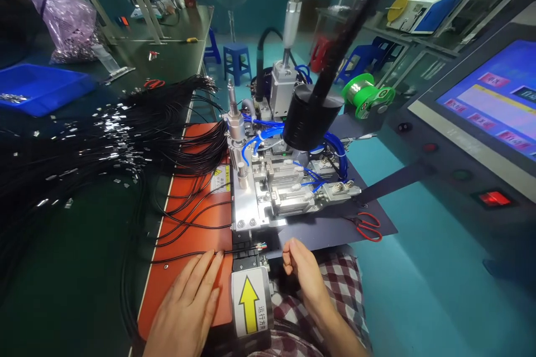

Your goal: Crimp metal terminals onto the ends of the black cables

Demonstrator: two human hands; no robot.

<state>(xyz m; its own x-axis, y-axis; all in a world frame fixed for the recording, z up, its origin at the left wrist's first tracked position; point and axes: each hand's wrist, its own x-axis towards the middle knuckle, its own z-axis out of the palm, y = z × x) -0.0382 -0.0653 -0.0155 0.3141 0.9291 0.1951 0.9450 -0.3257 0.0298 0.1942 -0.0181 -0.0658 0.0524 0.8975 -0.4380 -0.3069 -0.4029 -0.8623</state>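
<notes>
Left hand (186,301), flat, touches a thin black cable (170,261) crossing a black metal fixture (248,263); right hand (304,273) curls, grip unclear. Other black cables (211,148) already reach the silver machine (248,203); this one seemingly remains.

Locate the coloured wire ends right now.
In the head view's lower middle, the coloured wire ends are between the left hand and right hand, above the yellow arrow.

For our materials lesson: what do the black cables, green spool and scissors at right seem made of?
Cables: likely rubber or soft plastic sheathing, smooth black, bending in loose curves; one end shows thin coloured wires.
Spool: probably hard plastic, bright green and shiny; its silvery wire looks metal.
Scissors: smooth red handles, perhaps plastic or coated metal; the look leaves it open.
</notes>
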